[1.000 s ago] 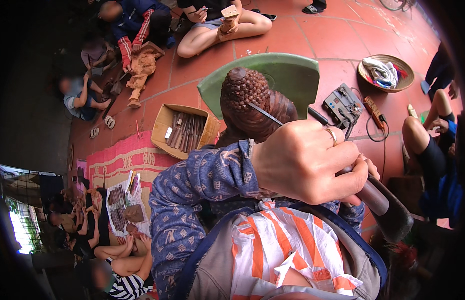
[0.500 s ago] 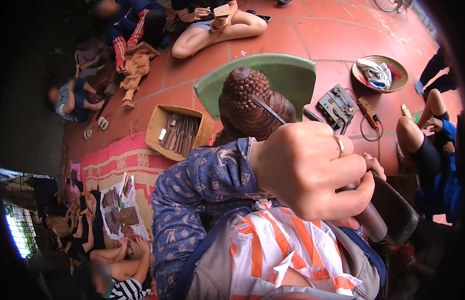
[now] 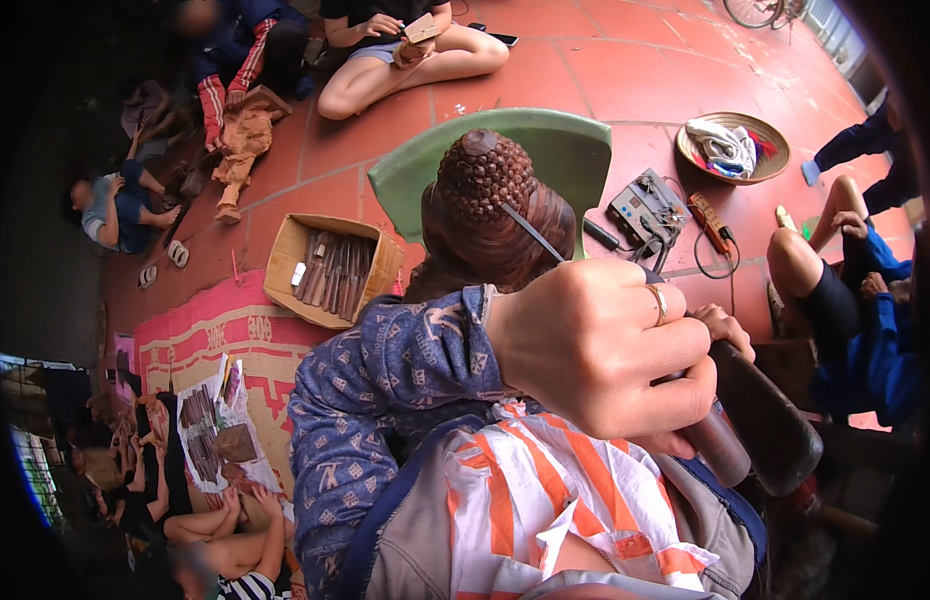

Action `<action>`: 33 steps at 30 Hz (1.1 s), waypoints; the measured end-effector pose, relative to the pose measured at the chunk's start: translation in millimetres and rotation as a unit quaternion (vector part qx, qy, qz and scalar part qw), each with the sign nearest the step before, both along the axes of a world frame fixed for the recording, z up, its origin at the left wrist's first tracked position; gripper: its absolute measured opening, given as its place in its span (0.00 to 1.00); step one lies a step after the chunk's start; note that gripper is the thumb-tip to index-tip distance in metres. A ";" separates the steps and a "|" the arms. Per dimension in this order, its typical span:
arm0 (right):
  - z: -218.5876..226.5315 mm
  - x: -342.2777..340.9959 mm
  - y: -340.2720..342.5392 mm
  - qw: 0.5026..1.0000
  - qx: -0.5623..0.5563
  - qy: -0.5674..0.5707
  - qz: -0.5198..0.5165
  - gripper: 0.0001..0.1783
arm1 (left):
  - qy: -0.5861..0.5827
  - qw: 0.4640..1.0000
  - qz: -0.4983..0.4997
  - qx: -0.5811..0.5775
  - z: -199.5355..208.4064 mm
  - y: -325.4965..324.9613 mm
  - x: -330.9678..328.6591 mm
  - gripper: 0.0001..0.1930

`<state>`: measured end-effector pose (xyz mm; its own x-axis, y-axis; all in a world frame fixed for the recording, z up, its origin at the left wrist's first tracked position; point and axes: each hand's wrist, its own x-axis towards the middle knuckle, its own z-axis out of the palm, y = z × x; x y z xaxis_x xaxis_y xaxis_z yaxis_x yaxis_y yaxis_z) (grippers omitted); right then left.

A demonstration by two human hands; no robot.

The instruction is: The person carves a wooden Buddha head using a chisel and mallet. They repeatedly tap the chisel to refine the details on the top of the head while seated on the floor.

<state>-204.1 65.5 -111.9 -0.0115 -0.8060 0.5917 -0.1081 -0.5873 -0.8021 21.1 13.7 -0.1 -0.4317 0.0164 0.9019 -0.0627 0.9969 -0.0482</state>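
Note:
A dark brown carved wooden statue [image 3: 485, 205], its head covered in small round curls, stands in front of me. My left hand [image 3: 610, 355], with a ring on one finger, is closed around a chisel [image 3: 717, 445]. The metal blade slants up to the statue's head, and the wooden handle sticks out below my fist. Behind it, my right hand [image 3: 725, 327] is mostly hidden. Its visible fingers curl at the top of a dark wooden mallet [image 3: 775, 425], which lies close beside the chisel handle. Whether mallet and handle touch I cannot tell.
Behind the statue is a green curved chair back [image 3: 395, 175]. A cardboard box [image 3: 280, 262] of chisels stands left, near more tools on a sheet [image 3: 247, 440]. At right are an electrical device [image 3: 640, 205], a power strip [image 3: 710, 222] and a basket [image 3: 775, 160]. Several people sit around.
The whole view has shifted, so the scene sits slightly further left. The mallet has turned and shows more of its length beside the chisel handle. Both hands keep their grip.

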 end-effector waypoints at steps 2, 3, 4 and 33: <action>0.9 -0.8 1.0 1.000 -0.002 0.002 0.003 0.13 | 0.008 1.000 0.003 0.001 0.1 0.7 0.3 0.17; 1.1 -1.2 1.2 1.000 -0.003 0.002 0.005 0.13 | 0.011 1.000 0.005 0.002 0.3 1.1 0.7 0.17; 1.2 -1.4 1.3 1.000 -0.003 0.002 0.007 0.13 | 0.012 1.000 0.007 0.003 1.3 1.4 1.5 0.17; -7.6 22.8 0.3 0.978 -0.182 0.079 -0.067 0.17 | -0.183 0.983 -0.010 0.019 -18.6 8.9 19.4 0.21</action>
<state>-181.3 65.7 -119.5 0.0121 -0.5396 0.8418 -0.3092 -0.8027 -0.5100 40.6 22.6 -18.7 -0.7268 -0.0018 0.6868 -0.0284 0.9992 -0.0274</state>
